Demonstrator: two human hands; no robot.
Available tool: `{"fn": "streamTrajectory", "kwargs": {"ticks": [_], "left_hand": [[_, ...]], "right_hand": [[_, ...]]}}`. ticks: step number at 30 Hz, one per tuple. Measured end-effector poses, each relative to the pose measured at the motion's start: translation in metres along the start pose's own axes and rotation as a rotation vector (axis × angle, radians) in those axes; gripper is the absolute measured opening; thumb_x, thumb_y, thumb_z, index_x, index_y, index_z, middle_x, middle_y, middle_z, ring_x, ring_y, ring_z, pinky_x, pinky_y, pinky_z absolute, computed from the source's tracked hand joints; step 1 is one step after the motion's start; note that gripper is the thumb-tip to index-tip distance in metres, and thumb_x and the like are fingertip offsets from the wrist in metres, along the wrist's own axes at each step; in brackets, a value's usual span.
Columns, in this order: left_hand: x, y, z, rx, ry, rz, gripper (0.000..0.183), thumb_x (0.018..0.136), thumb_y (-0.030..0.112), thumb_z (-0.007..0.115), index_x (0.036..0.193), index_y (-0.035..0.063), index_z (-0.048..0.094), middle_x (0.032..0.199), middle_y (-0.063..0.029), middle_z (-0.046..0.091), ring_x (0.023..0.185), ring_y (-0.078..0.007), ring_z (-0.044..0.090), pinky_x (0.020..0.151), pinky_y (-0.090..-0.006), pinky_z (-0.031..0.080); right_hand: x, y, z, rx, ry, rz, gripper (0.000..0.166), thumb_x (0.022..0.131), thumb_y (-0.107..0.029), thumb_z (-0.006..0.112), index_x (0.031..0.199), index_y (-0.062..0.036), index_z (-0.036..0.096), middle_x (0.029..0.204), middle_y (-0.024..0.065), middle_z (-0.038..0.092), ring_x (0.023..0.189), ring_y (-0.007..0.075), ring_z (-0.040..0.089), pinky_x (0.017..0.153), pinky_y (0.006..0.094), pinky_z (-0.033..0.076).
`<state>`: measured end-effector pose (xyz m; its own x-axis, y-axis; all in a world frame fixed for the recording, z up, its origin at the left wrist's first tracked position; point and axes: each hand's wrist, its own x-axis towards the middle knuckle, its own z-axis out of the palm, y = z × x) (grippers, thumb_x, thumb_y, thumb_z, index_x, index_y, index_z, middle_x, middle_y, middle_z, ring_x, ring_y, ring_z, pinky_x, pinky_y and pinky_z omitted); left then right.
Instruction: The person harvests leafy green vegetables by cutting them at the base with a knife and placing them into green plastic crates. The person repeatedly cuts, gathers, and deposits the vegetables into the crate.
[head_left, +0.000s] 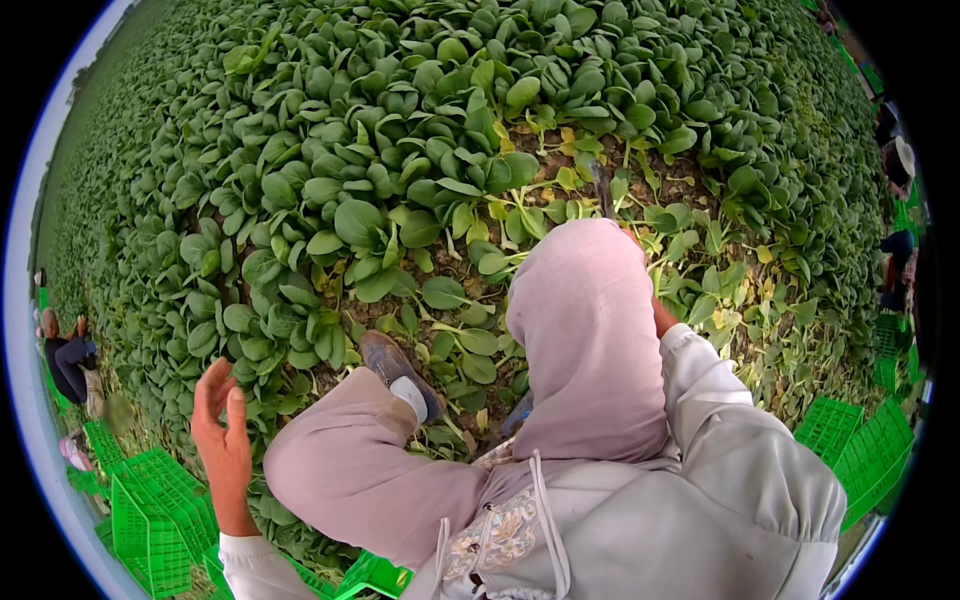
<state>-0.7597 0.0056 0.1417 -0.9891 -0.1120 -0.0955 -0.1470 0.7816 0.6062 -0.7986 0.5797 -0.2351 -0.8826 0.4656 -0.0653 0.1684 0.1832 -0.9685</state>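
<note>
My left hand is raised beside my bent left knee, holding nothing, its thumb apart from the slightly curled fingers. Leafy green plants, which look like bok choy, grow just beyond it. My right knee hides most of my right hand; the wrist and a sliver of skin show along the knee's edge. From behind that knee juts a dark, narrow tool, perhaps a knife blade, in line with the right forearm. Its grip is hidden. Loose green leaves and yellowed ones lie on the soil around my legs.
Green plastic crates stand at the left, at the right and behind me. My brown shoe rests among the plants. Another person sits far left; more people are at the right rim. Dense standing plants fill the front.
</note>
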Motion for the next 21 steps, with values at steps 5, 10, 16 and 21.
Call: {"fn": "streamTrajectory", "kwargs": {"ticks": [5,10,16,21], "left_hand": [[0.135,0.113,0.159,0.181,-0.353,0.626,0.026,0.092,0.006,0.057,0.118,0.0002,0.058,0.111,-0.0172,0.063,0.1,-0.03,0.063,0.09,-0.0353,0.048],[0.217,0.178,0.31,0.162,-0.307,0.658,0.009,0.093,0.009,0.054,0.098,0.0051,0.061,0.095,-0.0139,0.063,0.083,-0.0351,0.063,0.074,-0.0419,0.05],[0.302,0.173,0.411,0.727,-0.479,0.781,0.016,0.086,0.007,0.054,0.101,0.0015,0.058,0.103,-0.0175,0.063,0.086,-0.0384,0.067,0.074,-0.0471,0.055],[0.321,0.105,0.423,0.923,-0.363,0.662,0.03,0.086,0.015,0.062,0.113,0.0061,0.053,0.143,-0.0207,0.044,0.077,-0.0369,0.069,0.068,-0.0462,0.056]], "right_hand": [[-0.003,-0.106,0.053,-0.197,-0.177,0.113,0.032,0.096,-0.033,0.055,0.106,-0.0025,0.056,0.08,0.0143,0.064,0.073,0.0257,0.062,0.071,0.0392,0.049],[0.04,-0.098,0.083,-0.186,-0.252,0.081,0.026,0.095,-0.026,0.057,0.101,-0.0008,0.055,0.079,0.0199,0.061,0.071,0.0351,0.058,0.068,0.0416,0.047],[0.075,-0.07,0.108,-0.344,-0.331,0.12,0.031,0.095,-0.031,0.057,0.1,-0.0006,0.057,0.083,0.0249,0.063,0.077,0.0442,0.059,0.07,0.0476,0.046],[0.088,-0.048,0.138,-0.293,-0.334,0.117,0.032,0.095,-0.032,0.056,0.098,-0.0005,0.056,0.086,0.0264,0.064,0.083,0.0476,0.059,0.072,0.0517,0.046]]}}
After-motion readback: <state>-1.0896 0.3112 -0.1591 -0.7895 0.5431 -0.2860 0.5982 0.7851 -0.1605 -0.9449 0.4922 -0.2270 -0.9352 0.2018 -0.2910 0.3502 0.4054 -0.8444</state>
